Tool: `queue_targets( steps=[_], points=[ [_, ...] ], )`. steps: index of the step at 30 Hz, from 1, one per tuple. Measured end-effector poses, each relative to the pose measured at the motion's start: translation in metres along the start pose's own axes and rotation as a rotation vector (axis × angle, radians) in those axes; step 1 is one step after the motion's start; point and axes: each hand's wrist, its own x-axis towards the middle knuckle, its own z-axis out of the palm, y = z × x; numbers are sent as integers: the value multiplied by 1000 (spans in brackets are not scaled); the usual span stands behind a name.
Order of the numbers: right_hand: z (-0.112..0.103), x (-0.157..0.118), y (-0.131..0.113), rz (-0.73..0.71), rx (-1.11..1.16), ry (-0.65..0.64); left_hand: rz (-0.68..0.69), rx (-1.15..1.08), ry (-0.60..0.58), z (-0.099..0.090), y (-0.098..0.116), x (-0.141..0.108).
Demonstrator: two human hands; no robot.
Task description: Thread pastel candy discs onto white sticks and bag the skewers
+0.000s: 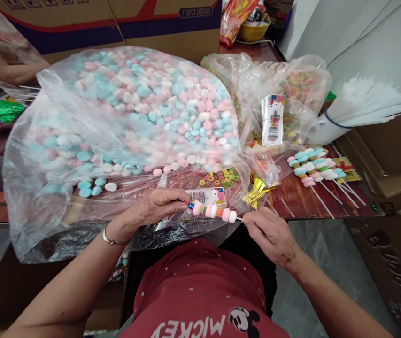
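Note:
A marshmallow skewer (218,212) of pink and white pieces with coloured rings between them lies level above the table's front edge. My left hand (161,204) is closed at its left end, pinching a small blue-and-red printed plastic bag (190,205); how far this covers the skewer is hard to see. The skewer's bare white stick is pinched between the fingers of my right hand (271,234). Just behind it lie printed bags (209,196) and coloured ring candies (219,177). Gold twist ties (257,191) sit near my right hand.
A big clear bag of pastel marshmallows (144,108) covers much of the table. Finished-looking skewers (315,166) are piled at right, near a stack of printed bags (273,119) and a holder of white sticks (362,105). Another person's arm (10,68) shows at far left.

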Motion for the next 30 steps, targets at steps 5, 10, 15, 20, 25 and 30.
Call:
queue_targets(
  steps=[5,10,15,20,25,30],
  points=[
    [-1,3,0,-79,-49,-29,-73,-74,-222,2,15,4],
    [-12,10,3,-123,-143,-78,-130,-258,-278,14,23,4],
    [-16,11,7,-124,-95,-224,-58,-209,-304,26,27,4],
    [-21,7,6,-75,-29,-373,85,3,-484,29,39,10],
    [-19,4,-3,65,-4,-214,224,349,-440,2,66,37],
    [2,-5,-14,286,130,-78,255,440,-518,-14,77,74]
  ],
)
